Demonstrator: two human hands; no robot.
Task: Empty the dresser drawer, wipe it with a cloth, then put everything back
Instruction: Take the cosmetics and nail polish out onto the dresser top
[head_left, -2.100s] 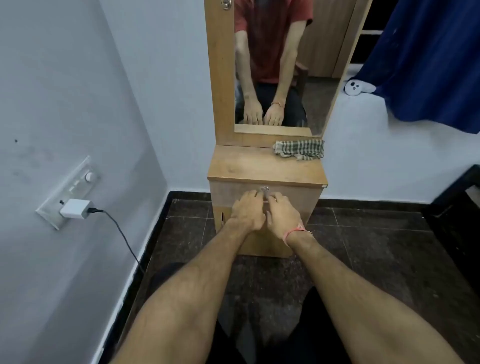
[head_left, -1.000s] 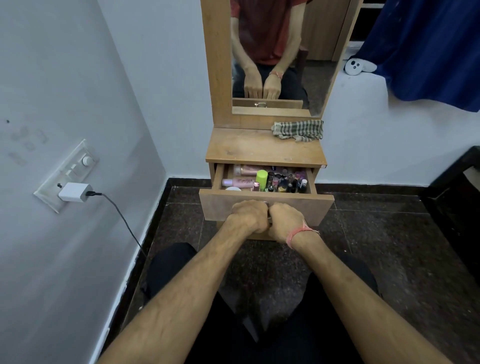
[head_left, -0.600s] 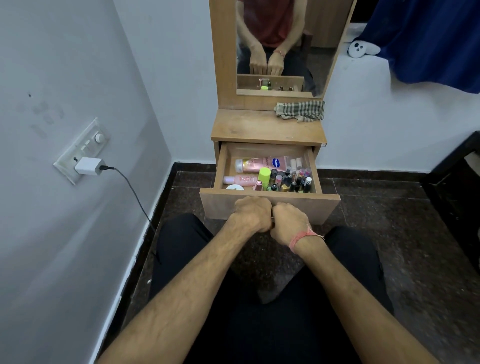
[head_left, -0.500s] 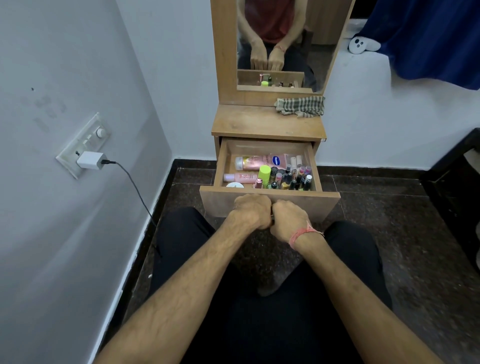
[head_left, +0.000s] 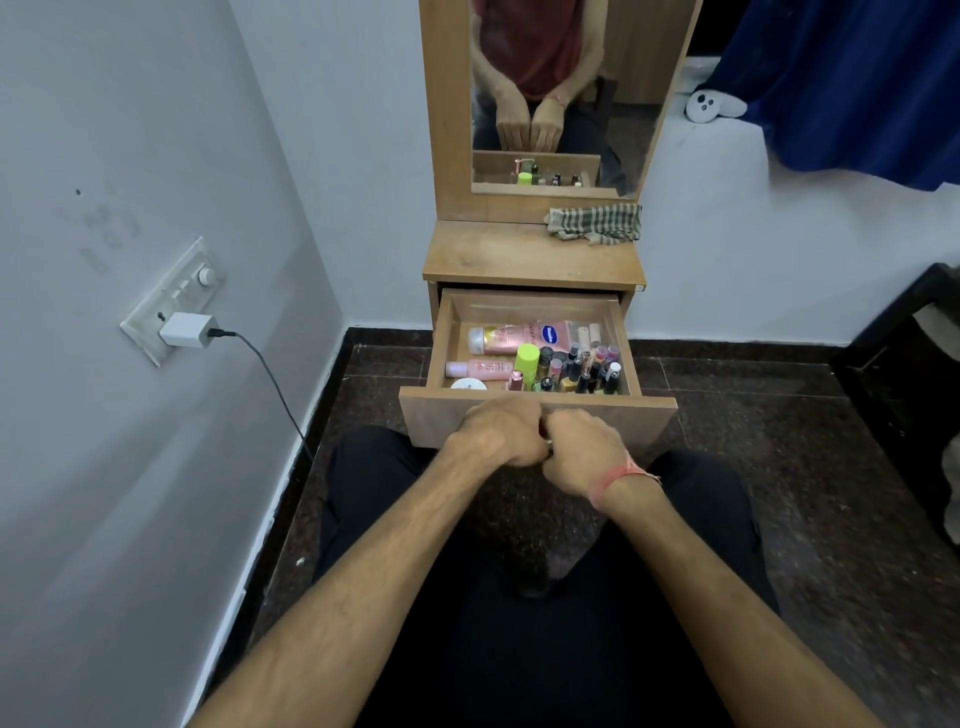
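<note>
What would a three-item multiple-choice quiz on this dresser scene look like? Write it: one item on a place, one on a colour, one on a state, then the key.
1. Where does the checked cloth lie?
A. Inside the drawer
B. On the dresser top, right rear corner
C. On the floor

2. What colour is the cap of the tallest upright bottle in the drawer?
A. Lime green
B. Black
C. Red

3. What state is the drawer in?
A. Shut
B. Pulled out, emptied
C. Pulled out, full of cosmetics

Key: 1 B, the cloth sits below the mirror. 2 A, the cap is bright lime. 3 C, tubes and bottles fill it, with the left hand and right hand at its front.
</note>
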